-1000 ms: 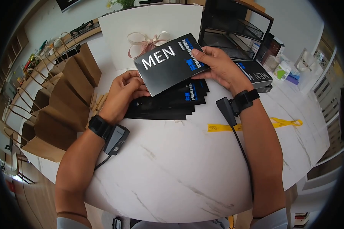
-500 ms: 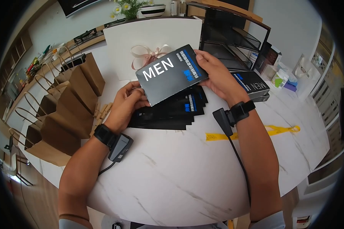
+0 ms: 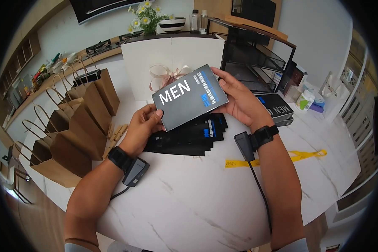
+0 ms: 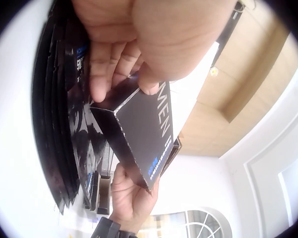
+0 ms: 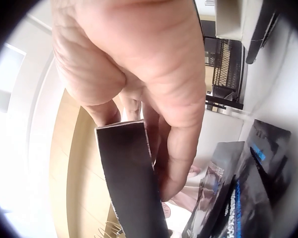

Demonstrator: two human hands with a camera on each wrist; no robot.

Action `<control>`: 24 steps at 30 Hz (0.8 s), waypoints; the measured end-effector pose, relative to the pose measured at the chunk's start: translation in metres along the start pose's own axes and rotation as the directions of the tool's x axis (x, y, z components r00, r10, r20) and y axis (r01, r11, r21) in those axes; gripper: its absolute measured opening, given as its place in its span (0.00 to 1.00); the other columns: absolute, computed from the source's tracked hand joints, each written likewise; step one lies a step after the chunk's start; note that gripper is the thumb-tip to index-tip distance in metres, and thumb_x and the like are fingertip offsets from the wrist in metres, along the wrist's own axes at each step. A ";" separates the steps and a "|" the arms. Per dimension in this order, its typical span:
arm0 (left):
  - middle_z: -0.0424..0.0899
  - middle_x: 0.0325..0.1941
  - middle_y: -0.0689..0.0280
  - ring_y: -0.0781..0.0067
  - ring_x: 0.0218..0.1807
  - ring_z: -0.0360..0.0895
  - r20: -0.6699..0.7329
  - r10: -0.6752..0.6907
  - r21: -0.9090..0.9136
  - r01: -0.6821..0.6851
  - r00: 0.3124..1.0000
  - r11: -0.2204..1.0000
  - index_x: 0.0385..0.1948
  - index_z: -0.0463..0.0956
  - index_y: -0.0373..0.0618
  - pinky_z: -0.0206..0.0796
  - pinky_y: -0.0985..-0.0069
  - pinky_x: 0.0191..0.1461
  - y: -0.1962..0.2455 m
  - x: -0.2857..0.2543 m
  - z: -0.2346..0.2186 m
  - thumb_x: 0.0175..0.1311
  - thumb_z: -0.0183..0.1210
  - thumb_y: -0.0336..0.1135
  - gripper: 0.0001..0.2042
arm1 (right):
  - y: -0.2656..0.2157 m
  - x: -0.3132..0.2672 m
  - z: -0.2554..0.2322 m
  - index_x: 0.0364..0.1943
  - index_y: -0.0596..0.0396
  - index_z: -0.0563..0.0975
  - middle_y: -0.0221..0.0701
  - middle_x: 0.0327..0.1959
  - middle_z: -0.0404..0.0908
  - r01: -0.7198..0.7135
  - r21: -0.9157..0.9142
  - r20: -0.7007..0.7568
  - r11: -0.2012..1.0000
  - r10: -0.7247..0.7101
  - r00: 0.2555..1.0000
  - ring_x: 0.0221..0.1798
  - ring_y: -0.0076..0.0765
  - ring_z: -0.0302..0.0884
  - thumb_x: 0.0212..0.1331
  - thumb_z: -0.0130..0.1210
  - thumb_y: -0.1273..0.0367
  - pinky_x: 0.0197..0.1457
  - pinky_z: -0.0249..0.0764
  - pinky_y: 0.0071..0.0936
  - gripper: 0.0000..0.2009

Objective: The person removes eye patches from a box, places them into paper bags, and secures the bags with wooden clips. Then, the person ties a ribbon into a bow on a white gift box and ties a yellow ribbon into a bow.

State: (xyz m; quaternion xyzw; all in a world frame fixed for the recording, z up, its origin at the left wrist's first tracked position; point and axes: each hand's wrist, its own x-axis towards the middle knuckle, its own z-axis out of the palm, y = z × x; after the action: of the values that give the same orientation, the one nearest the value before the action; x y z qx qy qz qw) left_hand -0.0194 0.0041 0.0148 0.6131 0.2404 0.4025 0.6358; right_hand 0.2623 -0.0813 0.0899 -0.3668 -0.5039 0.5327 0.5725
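A black box marked MEN (image 3: pixel 189 97) is held tilted above the table between two hands. The left hand (image 3: pixel 143 128) grips its lower left corner, thumb on the front face; in the left wrist view the box (image 4: pixel 134 129) shows its narrow side. At the upper right end, the right hand (image 3: pixel 241 98) grips it with the thumb along the edge. In the right wrist view the fingers wrap behind the box (image 5: pixel 129 173). Beneath lie fanned black sachets (image 3: pixel 180 140), also seen in the left wrist view as a dark stack (image 4: pixel 54 114).
Brown paper bags (image 3: pixel 67 147) stand in a row at the left, with wooden clothespins (image 3: pixel 115 136) beside them. Behind is a white box with a ribbon (image 3: pixel 140 63). Other black boxes (image 3: pixel 277 107), a yellow strap (image 3: pixel 298 157) and a black rack (image 3: pixel 256 59) are at the right.
The head view has tilted up, so the table's contents sit lower in the frame. Both hands still hold the box, whose front now looks greyer with glare.
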 end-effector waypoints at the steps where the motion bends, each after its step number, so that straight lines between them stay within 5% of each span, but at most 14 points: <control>1: 0.85 0.46 0.60 0.76 0.44 0.83 0.004 0.010 0.003 -0.010 1.000 1.000 0.62 0.68 0.29 0.77 0.78 0.48 -0.001 0.000 0.001 0.76 0.58 0.41 0.24 | 0.000 -0.001 0.000 0.76 0.49 0.59 0.41 0.64 0.73 0.011 -0.004 0.001 1.000 -0.011 1.000 0.60 0.39 0.81 0.80 0.44 0.63 0.58 0.86 0.44 0.25; 5: 0.85 0.47 0.59 0.73 0.46 0.84 -0.006 -0.023 -0.001 0.023 1.000 1.000 0.66 0.64 0.29 0.78 0.76 0.49 0.005 -0.001 0.001 0.75 0.60 0.40 0.27 | -0.002 -0.003 0.000 0.77 0.48 0.58 0.42 0.66 0.71 -0.012 -0.018 0.008 1.000 0.012 1.000 0.63 0.41 0.79 0.80 0.44 0.60 0.60 0.85 0.46 0.26; 7: 0.85 0.48 0.57 0.69 0.49 0.84 -0.040 -0.035 -0.037 0.034 0.999 0.999 0.71 0.54 0.30 0.80 0.73 0.52 0.015 -0.006 0.008 0.72 0.63 0.36 0.34 | -0.005 -0.004 -0.001 0.77 0.51 0.56 0.47 0.71 0.64 -0.035 -0.008 -0.011 0.999 0.035 0.999 0.69 0.52 0.73 0.79 0.45 0.58 0.65 0.80 0.56 0.28; 8: 0.83 0.53 0.54 0.64 0.51 0.85 0.002 -0.055 -0.118 0.055 0.998 0.992 0.74 0.46 0.34 0.82 0.68 0.57 0.015 -0.005 0.006 0.70 0.65 0.33 0.39 | -0.005 -0.003 -0.002 0.77 0.52 0.55 0.49 0.72 0.62 -0.048 0.110 -0.004 0.993 0.049 0.999 0.71 0.56 0.70 0.76 0.50 0.57 0.67 0.78 0.56 0.31; 11: 0.81 0.56 0.53 0.63 0.53 0.84 0.009 0.013 -0.216 -0.010 1.000 0.976 0.75 0.46 0.38 0.82 0.66 0.60 0.019 -0.007 0.011 0.70 0.65 0.32 0.40 | 0.018 0.010 -0.005 0.77 0.54 0.56 0.49 0.72 0.63 0.041 0.229 0.029 0.973 -0.049 0.998 0.71 0.56 0.70 0.73 0.57 0.59 0.69 0.76 0.55 0.35; 15: 0.78 0.58 0.52 0.61 0.58 0.82 0.052 0.020 -0.169 -0.011 0.998 0.985 0.76 0.46 0.47 0.81 0.67 0.63 0.026 -0.012 0.017 0.69 0.65 0.28 0.40 | 0.026 0.014 0.036 0.75 0.56 0.57 0.50 0.71 0.65 -0.018 -0.114 0.171 0.993 0.037 0.985 0.70 0.52 0.71 0.68 0.63 0.67 0.68 0.75 0.50 0.36; 17: 0.76 0.60 0.53 0.60 0.59 0.82 0.069 0.041 -0.095 -0.034 0.997 0.995 0.76 0.48 0.50 0.81 0.67 0.60 0.025 -0.013 0.020 0.73 0.61 0.36 0.36 | 0.016 0.006 0.048 0.77 0.56 0.54 0.48 0.68 0.70 -0.004 -0.138 0.138 0.990 0.023 0.990 0.70 0.47 0.71 0.70 0.60 0.64 0.67 0.76 0.46 0.37; 19: 0.76 0.62 0.56 0.59 0.59 0.81 0.225 0.044 -0.205 0.003 0.973 0.979 0.74 0.52 0.51 0.80 0.64 0.58 0.027 -0.013 0.015 0.79 0.51 0.52 0.30 | -0.001 0.001 0.052 0.77 0.59 0.56 0.44 0.61 0.77 0.128 -0.425 0.009 0.896 -0.137 0.990 0.63 0.36 0.77 0.74 0.56 0.64 0.64 0.75 0.32 0.33; 20: 0.76 0.63 0.55 0.56 0.59 0.81 0.187 0.068 -0.178 -0.034 0.980 0.984 0.75 0.52 0.51 0.78 0.63 0.58 0.019 -0.009 0.013 0.79 0.40 0.63 0.33 | -0.009 0.002 0.041 0.76 0.61 0.59 0.42 0.62 0.77 0.173 -0.562 0.019 0.809 -0.196 0.980 0.60 0.30 0.77 0.76 0.52 0.63 0.62 0.74 0.25 0.30; 22: 0.76 0.64 0.54 0.58 0.59 0.80 0.167 0.051 -0.244 -0.009 0.985 0.970 0.75 0.54 0.47 0.77 0.65 0.59 0.018 -0.009 0.009 0.78 0.38 0.65 0.35 | -0.032 -0.010 0.029 0.69 0.58 0.73 0.35 0.54 0.84 0.158 -0.530 0.057 0.833 -0.151 0.987 0.54 0.26 0.79 0.78 0.48 0.61 0.59 0.75 0.22 0.22; 24: 0.79 0.60 0.53 0.60 0.56 0.82 0.143 0.038 -0.207 -0.008 0.989 0.978 0.75 0.55 0.43 0.77 0.66 0.59 0.020 -0.008 0.011 0.78 0.34 0.67 0.38 | -0.044 -0.017 0.023 0.61 0.56 0.80 0.33 0.46 0.86 0.170 -0.685 0.113 0.708 -0.127 0.985 0.49 0.23 0.79 0.73 0.55 0.61 0.55 0.75 0.22 0.19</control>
State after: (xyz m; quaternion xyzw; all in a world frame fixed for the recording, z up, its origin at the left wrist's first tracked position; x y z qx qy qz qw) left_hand -0.0196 -0.0099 0.0339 0.5749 0.1431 0.3865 0.7069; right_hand 0.2524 -0.1078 0.1342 -0.4968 -0.7103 0.2683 0.4203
